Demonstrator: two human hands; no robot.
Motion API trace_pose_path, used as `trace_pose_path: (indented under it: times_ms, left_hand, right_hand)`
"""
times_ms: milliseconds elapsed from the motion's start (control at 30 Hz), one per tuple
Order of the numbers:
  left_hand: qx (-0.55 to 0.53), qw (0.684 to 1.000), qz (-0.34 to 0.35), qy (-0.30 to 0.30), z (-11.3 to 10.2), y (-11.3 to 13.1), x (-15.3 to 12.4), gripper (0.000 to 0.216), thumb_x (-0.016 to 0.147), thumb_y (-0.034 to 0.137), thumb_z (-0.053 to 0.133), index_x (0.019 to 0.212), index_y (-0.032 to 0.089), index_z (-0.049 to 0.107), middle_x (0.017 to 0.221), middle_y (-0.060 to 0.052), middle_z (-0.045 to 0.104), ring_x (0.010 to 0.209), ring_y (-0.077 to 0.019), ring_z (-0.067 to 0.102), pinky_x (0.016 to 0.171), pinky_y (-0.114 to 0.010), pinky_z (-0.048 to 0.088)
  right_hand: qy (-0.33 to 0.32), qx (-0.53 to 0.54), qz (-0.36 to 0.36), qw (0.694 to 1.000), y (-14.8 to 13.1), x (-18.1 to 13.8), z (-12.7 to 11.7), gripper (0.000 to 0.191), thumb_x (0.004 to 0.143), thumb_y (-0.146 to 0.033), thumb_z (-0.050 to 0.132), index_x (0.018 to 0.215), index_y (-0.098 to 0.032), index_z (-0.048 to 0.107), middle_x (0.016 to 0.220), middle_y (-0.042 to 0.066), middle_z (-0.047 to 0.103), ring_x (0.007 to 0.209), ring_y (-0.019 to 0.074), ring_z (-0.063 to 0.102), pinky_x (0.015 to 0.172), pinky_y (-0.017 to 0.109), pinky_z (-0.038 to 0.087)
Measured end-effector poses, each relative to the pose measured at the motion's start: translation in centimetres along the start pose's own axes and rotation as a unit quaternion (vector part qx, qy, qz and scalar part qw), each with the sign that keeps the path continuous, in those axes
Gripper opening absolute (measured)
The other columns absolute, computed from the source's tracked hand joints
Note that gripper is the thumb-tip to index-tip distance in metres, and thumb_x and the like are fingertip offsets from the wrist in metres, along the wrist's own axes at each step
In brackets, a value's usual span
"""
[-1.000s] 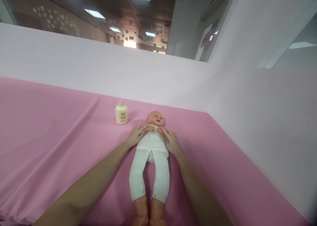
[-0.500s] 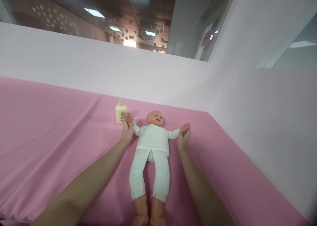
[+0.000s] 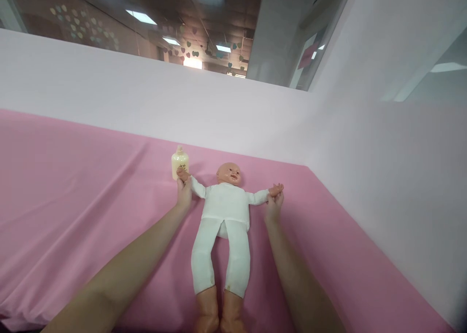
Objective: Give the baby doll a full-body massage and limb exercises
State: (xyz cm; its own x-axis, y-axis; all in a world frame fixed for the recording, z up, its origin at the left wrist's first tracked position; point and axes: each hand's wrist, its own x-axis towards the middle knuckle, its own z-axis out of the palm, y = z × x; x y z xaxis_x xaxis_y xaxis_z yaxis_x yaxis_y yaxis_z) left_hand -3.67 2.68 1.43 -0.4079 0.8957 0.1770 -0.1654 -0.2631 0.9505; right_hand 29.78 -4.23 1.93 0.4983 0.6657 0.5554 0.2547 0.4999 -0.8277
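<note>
A baby doll (image 3: 225, 204) with a white cloth body lies on its back, head at the far end and feet toward me. Its arms are stretched out to both sides. My left hand (image 3: 184, 192) is closed round the doll's hand (image 3: 183, 174) on the left. On the other side, my right hand (image 3: 274, 206) grips the doll's hand (image 3: 276, 190) near the wrist. Just behind my left hand stands a cream-coloured pump-type bottle (image 3: 180, 159), its label partly covered by the doll's hand.
A pink sheet (image 3: 109, 177) with folds at the left covers the surface. White walls (image 3: 182, 109) rise behind it and at the right. Above the back wall, a window (image 3: 146, 26) shows ceiling lights and heart-shaped stickers.
Both doll arms are spread a little wider. My left hand has moved left with one doll hand, now in front of the bottle; my right hand has shifted slightly right.
</note>
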Motion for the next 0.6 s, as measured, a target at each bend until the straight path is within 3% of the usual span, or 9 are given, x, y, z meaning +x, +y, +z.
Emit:
trace_pose_path:
  times_ms: [167,233,433,600]
  left_hand:
    - [0.043,0.985,0.125,-0.112,0.2,1.1,-1.5,0.053,0.101,0.048,0.046,0.149,0.027,0.038,0.159,-0.01,0.043,0.15,-0.0229,0.038,0.123,-0.042,0.035]
    - [0.08,0.969,0.171,-0.159,0.3,1.6,-2.1,0.055,0.101,0.047,0.045,0.151,0.024,0.04,0.157,-0.012,0.047,0.148,-0.0258,0.042,0.121,-0.045,0.035]
    - [0.241,0.89,0.267,-0.281,0.9,2.1,-2.9,0.051,0.099,0.044,0.049,0.144,0.021,0.054,0.141,-0.012,0.062,0.132,-0.0304,0.056,0.116,-0.052,0.039]
    - [0.321,0.825,0.313,-0.344,1.3,1.5,-3.2,0.044,0.099,0.042,0.05,0.138,0.025,0.06,0.138,-0.01,0.065,0.128,-0.0302,0.058,0.114,-0.053,0.04]
  right_hand:
    - [-0.061,0.027,-0.026,0.997,-2.8,-0.9,1.4,0.072,0.088,-0.034,0.057,0.156,-0.023,0.034,0.162,0.014,0.04,0.15,0.0252,0.04,0.123,0.051,0.033]
    - [-0.097,0.017,-0.039,0.994,-3.2,-1.3,1.8,0.07,0.089,-0.036,0.058,0.154,-0.022,0.037,0.161,0.015,0.041,0.148,0.0252,0.042,0.122,0.05,0.036]
    - [-0.185,-0.081,-0.1,0.974,-3.0,-2.2,2.1,0.06,0.095,-0.035,0.055,0.153,-0.023,0.043,0.154,0.011,0.052,0.143,0.0255,0.049,0.121,0.05,0.038]
    - [-0.292,-0.189,-0.177,0.921,-3.1,-2.5,2.8,0.055,0.091,-0.021,0.052,0.145,-0.029,0.055,0.138,0.007,0.066,0.127,0.0267,0.061,0.114,0.051,0.044]
